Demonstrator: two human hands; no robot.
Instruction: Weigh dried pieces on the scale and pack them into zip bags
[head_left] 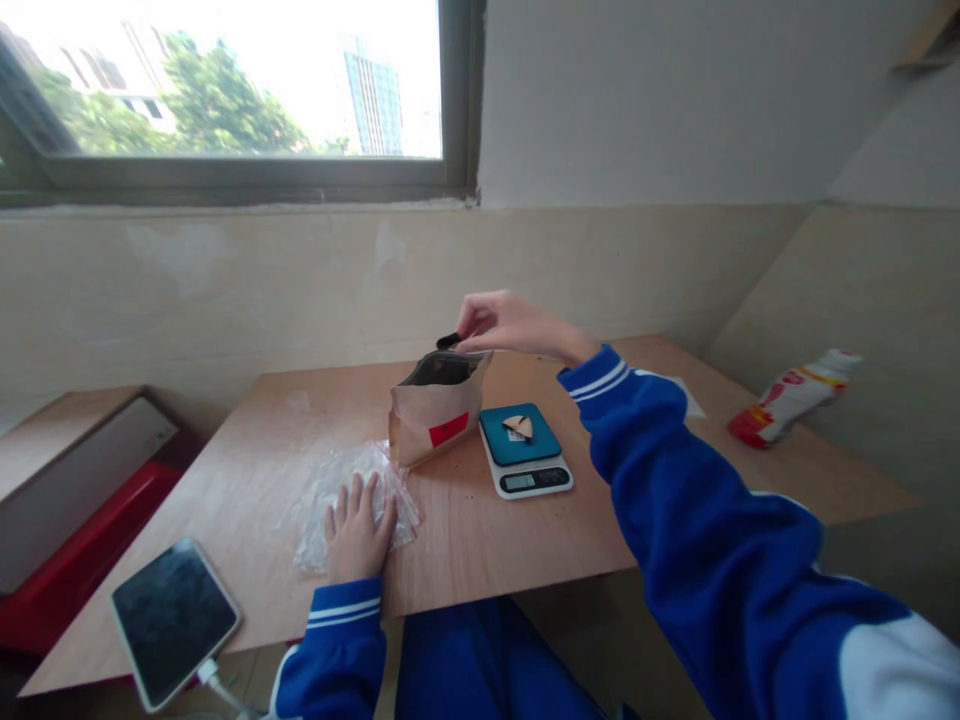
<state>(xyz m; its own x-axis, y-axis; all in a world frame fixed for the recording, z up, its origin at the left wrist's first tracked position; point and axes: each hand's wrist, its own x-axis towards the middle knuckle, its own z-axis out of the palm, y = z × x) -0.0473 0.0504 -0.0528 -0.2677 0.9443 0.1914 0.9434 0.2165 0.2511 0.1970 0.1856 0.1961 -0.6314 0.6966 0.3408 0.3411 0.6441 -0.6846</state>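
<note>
My right hand (504,322) is closed, pinching a small black object (448,341) just above the mouth of an open brown paper bag (429,416). The bag stands upright, with a dark inside and a red label on its front; its contents are hidden. Fingers spread, my left hand (358,530) rests flat on clear plastic zip bags (319,500). To the right of the paper bag sits a white kitchen scale (566,480) with a blue-green top, and a small beige wedge-shaped piece (517,427) lies on it. The scale's reading is too small to make out.
A tablet (176,622) with a plugged-in white cable lies at the table's front left corner. At the right, a tilted white and red bottle (793,400) is near the wall. A white paper (688,398) lies behind my right sleeve. The wooden table (465,550) ends close to my lap.
</note>
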